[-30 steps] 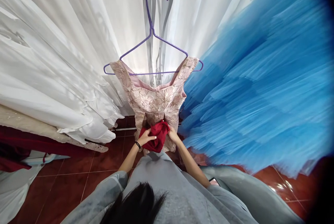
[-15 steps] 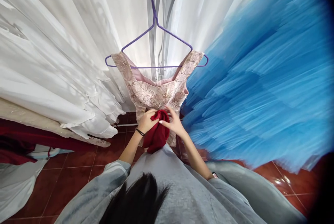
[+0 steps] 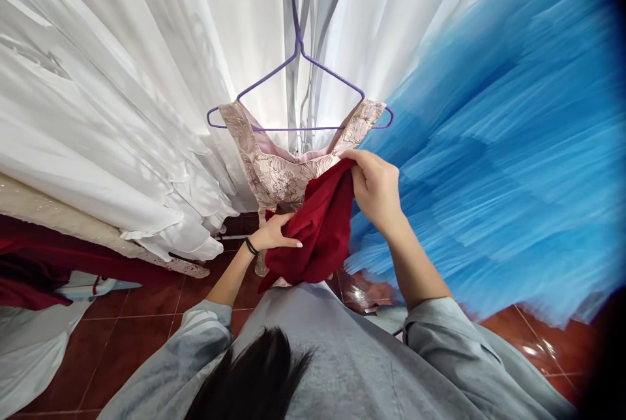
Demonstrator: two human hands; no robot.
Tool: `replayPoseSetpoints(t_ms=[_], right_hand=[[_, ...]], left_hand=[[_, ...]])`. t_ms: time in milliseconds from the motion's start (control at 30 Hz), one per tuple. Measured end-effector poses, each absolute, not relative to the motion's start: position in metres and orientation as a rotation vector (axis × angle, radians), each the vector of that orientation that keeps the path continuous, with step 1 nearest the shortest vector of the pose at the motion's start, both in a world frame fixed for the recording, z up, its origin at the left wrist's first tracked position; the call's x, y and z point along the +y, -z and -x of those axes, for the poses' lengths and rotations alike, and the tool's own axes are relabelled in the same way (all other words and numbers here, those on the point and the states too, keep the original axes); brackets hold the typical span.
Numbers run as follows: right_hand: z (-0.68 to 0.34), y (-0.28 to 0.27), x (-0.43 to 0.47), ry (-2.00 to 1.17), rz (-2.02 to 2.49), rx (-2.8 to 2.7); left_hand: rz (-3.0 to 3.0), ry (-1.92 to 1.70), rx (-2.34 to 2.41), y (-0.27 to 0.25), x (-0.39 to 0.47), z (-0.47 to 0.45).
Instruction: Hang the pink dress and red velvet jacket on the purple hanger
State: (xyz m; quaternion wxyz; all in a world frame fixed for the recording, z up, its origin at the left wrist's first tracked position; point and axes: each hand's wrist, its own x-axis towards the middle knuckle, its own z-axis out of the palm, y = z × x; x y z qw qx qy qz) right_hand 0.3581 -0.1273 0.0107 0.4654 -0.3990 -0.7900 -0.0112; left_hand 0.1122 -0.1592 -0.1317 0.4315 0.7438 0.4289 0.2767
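A dark red cloth [image 3: 317,237] is spread between my hands in front of a pink floral dress [image 3: 281,179]. My right hand [image 3: 376,182] pinches the cloth's upper right corner and holds it raised. On the cloth's left side is my left hand [image 3: 274,234], its thumb lying over the front and its other fingers partly hidden behind the fabric. The dress hangs by its wide straps on a purple hanger [image 3: 299,45]. Its lower part is hidden by the cloth.
White garments [image 3: 122,113] hang close on the left, with a dark red garment [image 3: 98,260] below them. A large blue tulle skirt [image 3: 479,165] fills the right side. Red floor tiles [image 3: 151,299] show underneath.
My right hand has moved up and to the right, pulling the bunched red cloth out wider across the dress. My left hand has shifted slightly left and down.
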Motion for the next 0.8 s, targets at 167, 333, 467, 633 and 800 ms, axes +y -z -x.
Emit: replayPoseSetpoints(t_ms=[167, 333, 467, 633, 800], right_hand=[[-0.375, -0.030, -0.124, 0.088, 1.013, -1.910], [-0.416, -0.021, -0.111, -0.110, 1.127, -1.909], [-0.445, -0.012, -0.104, -0.237, 1.175, -1.828], [-0.434, 0.016, -0.099, -0.357, 1.305, -1.965], [-0.398, 0.039, -0.095, -0.700, 1.294, -2.261]], left_hand=[[-1.785, -0.506, 1.158, 0.162, -0.158, -0.097], [-1.757, -0.938, 1.534, 0.133, -0.164, -0.063], [-1.791, -1.663, 1.836, 0.078, -0.171, -0.041], [-1.996, -1.029, 1.709, 0.042, -0.159, -0.017], [-1.541, -1.172, 1.603, 0.027, -0.158, 0.007]])
